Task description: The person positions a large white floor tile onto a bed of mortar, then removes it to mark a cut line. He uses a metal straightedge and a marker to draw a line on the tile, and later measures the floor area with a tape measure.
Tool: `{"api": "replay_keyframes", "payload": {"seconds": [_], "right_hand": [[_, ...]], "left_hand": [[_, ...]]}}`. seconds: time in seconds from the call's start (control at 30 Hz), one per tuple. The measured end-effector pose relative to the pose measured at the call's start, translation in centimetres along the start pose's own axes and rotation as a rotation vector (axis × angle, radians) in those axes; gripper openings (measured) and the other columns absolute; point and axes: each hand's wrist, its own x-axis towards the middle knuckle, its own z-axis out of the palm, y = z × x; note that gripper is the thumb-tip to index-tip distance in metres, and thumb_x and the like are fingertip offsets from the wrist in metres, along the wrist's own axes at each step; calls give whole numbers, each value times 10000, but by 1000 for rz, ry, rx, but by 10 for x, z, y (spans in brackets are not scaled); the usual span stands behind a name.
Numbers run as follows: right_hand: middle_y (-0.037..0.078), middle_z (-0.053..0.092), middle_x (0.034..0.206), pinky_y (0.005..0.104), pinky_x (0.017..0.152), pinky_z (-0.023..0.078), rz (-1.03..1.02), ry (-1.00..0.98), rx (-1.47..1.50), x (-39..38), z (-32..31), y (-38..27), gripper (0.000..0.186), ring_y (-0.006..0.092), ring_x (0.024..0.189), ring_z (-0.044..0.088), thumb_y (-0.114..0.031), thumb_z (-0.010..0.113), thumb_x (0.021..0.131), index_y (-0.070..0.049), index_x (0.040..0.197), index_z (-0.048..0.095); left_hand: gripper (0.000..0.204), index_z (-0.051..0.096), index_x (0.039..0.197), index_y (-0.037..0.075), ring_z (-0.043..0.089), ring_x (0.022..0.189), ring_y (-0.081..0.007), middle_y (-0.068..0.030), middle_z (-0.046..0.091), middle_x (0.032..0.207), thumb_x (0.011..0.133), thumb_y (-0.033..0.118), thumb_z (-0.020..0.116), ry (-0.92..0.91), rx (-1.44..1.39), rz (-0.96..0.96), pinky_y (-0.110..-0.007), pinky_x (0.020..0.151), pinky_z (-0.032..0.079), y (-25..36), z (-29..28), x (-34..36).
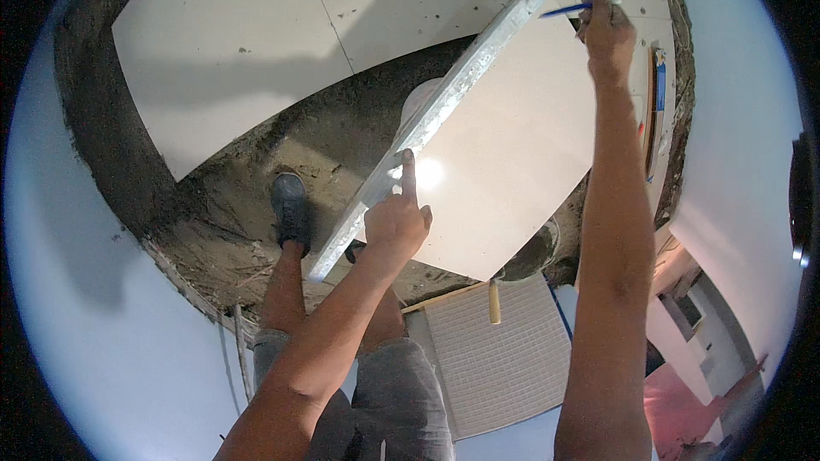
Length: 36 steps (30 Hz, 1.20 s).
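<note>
A long whitish, spattered straightedge bar [483, 55] lies diagonally across a large cream tile [521, 128]. My left hand [395, 218] presses on the bar's lower part with its index finger stretched out, the other fingers curled, holding nothing that shows. My right hand [606, 38] grips a thin blue marker [559, 12] near the bar's upper end, at the tile's far corner. Partly hidden under the bar is a rounded pale shape [418, 98] that I cannot make out.
Laid tiles [213, 26] border dark rough mortar [222, 205], where my shoe [290, 205] stands. A trowel handle [494, 299] and dark bucket [538, 252] sit by a ridged panel [495, 358]. Long tools [659, 85] lie right. A person in pink [670, 405] is at lower right.
</note>
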Motion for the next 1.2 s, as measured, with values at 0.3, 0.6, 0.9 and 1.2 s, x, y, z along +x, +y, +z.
{"api": "replay_keyframes", "payload": {"seconds": [0.3,0.6,0.9,1.2], "right_hand": [[83,654,746,274,572,523,-181,-67,-274,66,28,0,339,133,621,624,-322,609,863,15,893,623],[172,659,825,420,737,502,-284,-78,-637,69,48,6,413,337,798,645,-423,474,893,-39,893,628],[179,652,870,408,743,512,-498,-188,-807,41,58,-19,356,328,826,640,-350,426,933,-47,967,610],[129,650,899,367,718,531,-607,-242,-1045,44,63,-18,288,293,801,646,-255,414,942,-54,936,620]], "left_hand": [[933,21,1418,-32,637,554,-288,-160,645,688,789,264,644,96,-119,48,-398,529,532,-2,4,0],[959,-14,1423,-6,640,571,-300,-166,630,641,788,277,647,20,-127,3,-396,535,524,-1,2,3],[963,-2,1424,2,634,567,-300,-162,629,644,781,283,658,22,-168,-10,-397,542,520,-1,-2,2],[943,26,1424,-5,630,546,-277,-139,626,623,781,265,660,46,-195,14,-391,529,522,-2,-9,-3]]}}
